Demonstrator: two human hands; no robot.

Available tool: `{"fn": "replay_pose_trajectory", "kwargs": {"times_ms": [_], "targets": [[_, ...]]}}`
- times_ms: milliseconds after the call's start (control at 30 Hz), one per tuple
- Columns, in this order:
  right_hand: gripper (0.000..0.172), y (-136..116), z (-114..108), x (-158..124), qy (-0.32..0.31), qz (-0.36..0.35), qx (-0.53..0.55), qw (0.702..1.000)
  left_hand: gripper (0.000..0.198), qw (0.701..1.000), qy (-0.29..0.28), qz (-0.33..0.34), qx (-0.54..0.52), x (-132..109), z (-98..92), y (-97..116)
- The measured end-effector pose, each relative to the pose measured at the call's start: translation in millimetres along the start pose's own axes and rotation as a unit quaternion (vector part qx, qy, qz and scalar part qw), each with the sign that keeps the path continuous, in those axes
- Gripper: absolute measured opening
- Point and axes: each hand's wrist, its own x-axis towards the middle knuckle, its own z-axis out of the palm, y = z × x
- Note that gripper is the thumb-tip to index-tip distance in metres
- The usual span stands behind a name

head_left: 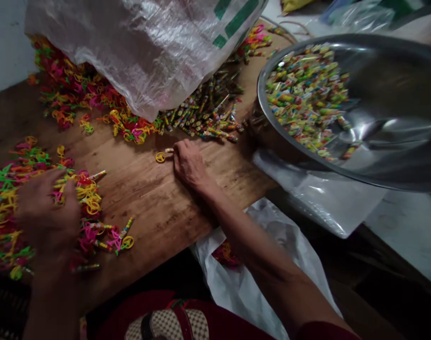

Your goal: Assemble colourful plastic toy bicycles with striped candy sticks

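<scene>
My right hand (189, 163) rests on the wooden table with its fingers curled round a small patterned tube (169, 150). A yellow plastic wheel (160, 157) lies at the tube's outer end; whether the two are joined I cannot tell. Motion blurs my left hand (47, 208), which is over a pile of small bright plastic pieces (91, 193) on the left, its fingers too smeared to read. Several patterned tubes stick out of that pile. Behind my right hand lies a heap of similar tubes (197, 113).
A large metal basin (388, 85) on the right holds many patterned tubes. At the back, a white plastic sack (147, 42) lies over more coloured pieces (59, 89). Below the wooden table's (140, 203) front edge hangs a white bag (272, 222) with red pieces inside.
</scene>
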Motion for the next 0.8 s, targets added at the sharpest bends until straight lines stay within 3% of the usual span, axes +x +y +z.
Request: {"fn": "replay_pose_trajectory", "kwargs": {"times_ms": [100, 200, 267, 333, 433, 600, 733, 800], "targets": [[0.03, -4, 1, -8, 0.023, 0.029, 0.075, 0.997, 0.022, 0.996, -0.025, 0.079, -0.021, 2, 42.6, 46], [0.025, -18, 3, -3, 0.002, 0.053, 0.075, 0.996, 0.021, 0.989, -0.114, 0.072, -0.059, 7, 76.8, 75], [0.025, -28, 3, 3, -0.028, 0.064, 0.048, 0.996, 0.023, 0.983, -0.167, 0.059, -0.058, 12, 89.6, 86], [0.022, -35, 1, 8, -0.065, 0.052, 0.03, 0.996, 0.025, 0.978, -0.196, 0.053, -0.043, 18, 94.7, 92], [0.018, -35, -5, 2, -0.106, 0.02, 0.055, 0.993, 0.027, 0.98, -0.195, 0.04, -0.022, 31, 94.7, 89], [0.021, -20, -21, -38, -0.087, 0.039, 0.245, 0.965, 0.031, 0.987, -0.15, 0.047, -0.02, 67, 110.6, 81], [0.022, -8, -58, -75, -0.086, 0.073, 0.291, 0.95, 0.035, 0.985, -0.147, 0.073, -0.049, 94, 144.3, 89], [0.022, 4, -86, -100, -0.133, 0.08, 0.258, 0.954, 0.034, 0.985, -0.157, 0.065, -0.04, 101, 155.9, 92]]}}
